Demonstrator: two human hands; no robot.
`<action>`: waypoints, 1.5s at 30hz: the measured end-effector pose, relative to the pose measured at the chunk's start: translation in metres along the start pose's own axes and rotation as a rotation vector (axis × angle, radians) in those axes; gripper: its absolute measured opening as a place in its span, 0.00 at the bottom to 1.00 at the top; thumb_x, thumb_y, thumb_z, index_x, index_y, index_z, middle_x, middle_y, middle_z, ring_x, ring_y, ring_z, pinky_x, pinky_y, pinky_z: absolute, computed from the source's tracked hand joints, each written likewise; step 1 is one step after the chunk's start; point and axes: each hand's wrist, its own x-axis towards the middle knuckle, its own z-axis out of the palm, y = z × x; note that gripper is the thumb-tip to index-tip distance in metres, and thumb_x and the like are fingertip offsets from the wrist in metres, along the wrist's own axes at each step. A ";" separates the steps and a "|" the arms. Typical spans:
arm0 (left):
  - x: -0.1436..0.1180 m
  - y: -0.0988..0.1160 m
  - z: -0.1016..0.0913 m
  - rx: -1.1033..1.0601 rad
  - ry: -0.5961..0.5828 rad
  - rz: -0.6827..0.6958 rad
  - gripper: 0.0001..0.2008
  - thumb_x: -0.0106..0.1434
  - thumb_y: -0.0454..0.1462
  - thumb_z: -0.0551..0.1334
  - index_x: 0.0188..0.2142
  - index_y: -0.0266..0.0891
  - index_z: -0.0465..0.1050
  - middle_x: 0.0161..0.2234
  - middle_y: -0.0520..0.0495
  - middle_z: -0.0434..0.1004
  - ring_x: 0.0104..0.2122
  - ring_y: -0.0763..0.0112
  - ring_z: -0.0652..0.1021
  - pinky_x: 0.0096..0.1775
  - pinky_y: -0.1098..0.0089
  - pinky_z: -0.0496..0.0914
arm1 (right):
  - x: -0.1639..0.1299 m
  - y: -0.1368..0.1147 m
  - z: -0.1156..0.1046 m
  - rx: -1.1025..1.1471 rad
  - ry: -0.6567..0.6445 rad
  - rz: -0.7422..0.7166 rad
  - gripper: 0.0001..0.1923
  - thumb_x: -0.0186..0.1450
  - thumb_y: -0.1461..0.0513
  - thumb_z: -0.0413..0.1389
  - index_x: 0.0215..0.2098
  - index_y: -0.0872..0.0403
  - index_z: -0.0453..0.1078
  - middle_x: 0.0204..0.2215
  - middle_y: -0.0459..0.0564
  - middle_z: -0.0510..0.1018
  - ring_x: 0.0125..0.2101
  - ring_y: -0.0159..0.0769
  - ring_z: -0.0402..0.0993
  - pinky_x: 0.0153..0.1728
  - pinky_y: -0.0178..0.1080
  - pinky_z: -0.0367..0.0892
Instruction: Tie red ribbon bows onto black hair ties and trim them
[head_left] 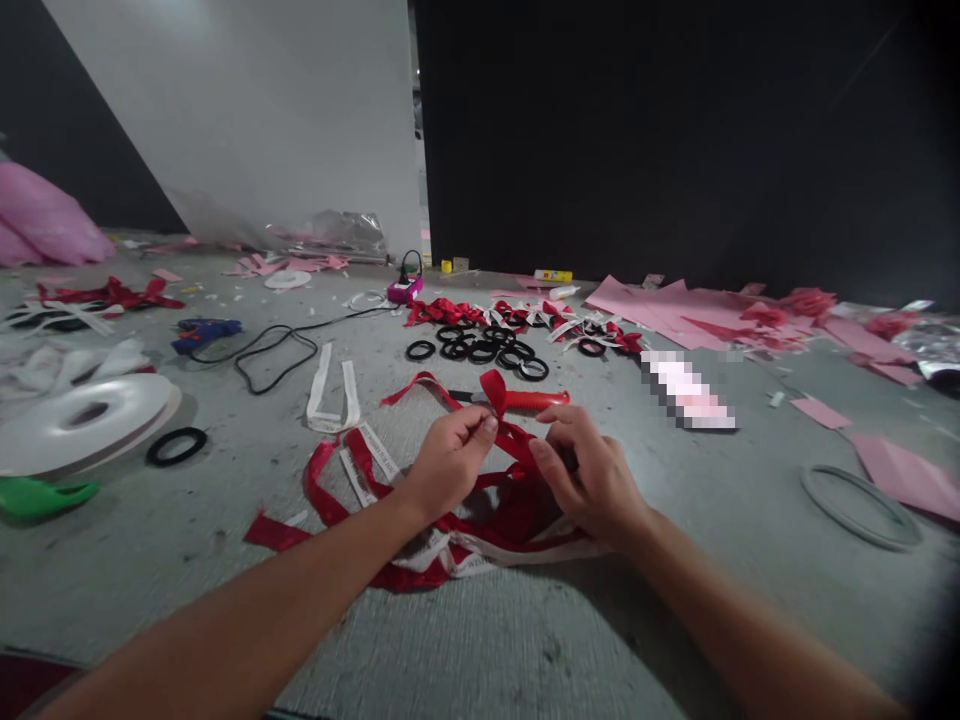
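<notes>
Ribbon, red, is pinched between the thumb and fingertips of the left hand, closed on a raised loop, while the right hand grips the same strip just beside it, apparently to keep it taut between them. It rises from a loose heap of red and white ribbon on the grey floor. Beyond the hands lie red-handled scissors, black rings and pink paper.

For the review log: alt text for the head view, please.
Two bare hands, left hand and right hand, pinch a red ribbon above a heap of red and white ribbons on a grey floor. Black rings, pink paper and a blue glue gun lie beyond.
</notes>
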 end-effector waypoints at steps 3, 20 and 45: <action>0.000 0.003 0.001 0.022 0.003 0.055 0.15 0.66 0.43 0.55 0.25 0.38 0.65 0.21 0.54 0.58 0.22 0.75 0.60 0.25 0.72 0.57 | 0.000 0.001 -0.001 -0.013 0.001 0.015 0.13 0.70 0.57 0.48 0.50 0.52 0.59 0.21 0.41 0.70 0.18 0.31 0.65 0.23 0.36 0.60; -0.002 0.004 0.004 -0.076 0.000 -0.012 0.15 0.66 0.45 0.56 0.29 0.38 0.69 0.17 0.56 0.60 0.17 0.78 0.60 0.21 0.74 0.56 | 0.001 0.004 0.000 0.081 -0.088 0.054 0.20 0.65 0.50 0.53 0.50 0.52 0.63 0.21 0.40 0.67 0.19 0.31 0.63 0.24 0.36 0.59; 0.009 -0.012 -0.006 -0.319 0.199 -0.251 0.18 0.60 0.52 0.61 0.28 0.40 0.66 0.12 0.63 0.45 0.11 0.81 0.51 0.14 0.76 0.48 | 0.008 0.020 0.015 0.200 0.182 0.259 0.11 0.63 0.66 0.51 0.45 0.53 0.65 0.40 0.51 0.75 0.37 0.39 0.76 0.40 0.43 0.69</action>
